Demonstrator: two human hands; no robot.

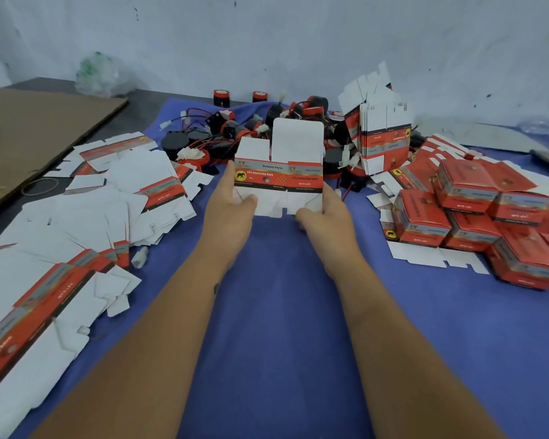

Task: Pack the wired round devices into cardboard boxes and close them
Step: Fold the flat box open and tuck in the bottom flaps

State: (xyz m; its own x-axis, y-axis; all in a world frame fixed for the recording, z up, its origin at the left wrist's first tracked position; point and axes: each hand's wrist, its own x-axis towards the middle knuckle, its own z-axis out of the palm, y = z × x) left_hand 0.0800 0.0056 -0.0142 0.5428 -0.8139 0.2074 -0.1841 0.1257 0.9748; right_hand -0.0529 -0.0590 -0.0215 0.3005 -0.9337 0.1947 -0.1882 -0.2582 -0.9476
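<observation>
I hold a flat, unfolded red-and-white cardboard box (279, 176) upright above the blue cloth, its white flaps sticking up and down. My left hand (232, 205) grips its left edge, thumb on the lower flap. My right hand (322, 213) grips the lower right corner. Behind the box lies a heap of black-and-red round devices (235, 134) with red and black wires and white plugs.
Flat box blanks (76, 223) are strewn across the left of the blue cloth (276, 312). A standing bundle of blanks (382, 137) leans at the back right. Several closed red boxes (476, 217) are piled at the right. Brown cardboard sheet (29, 134) lies far left.
</observation>
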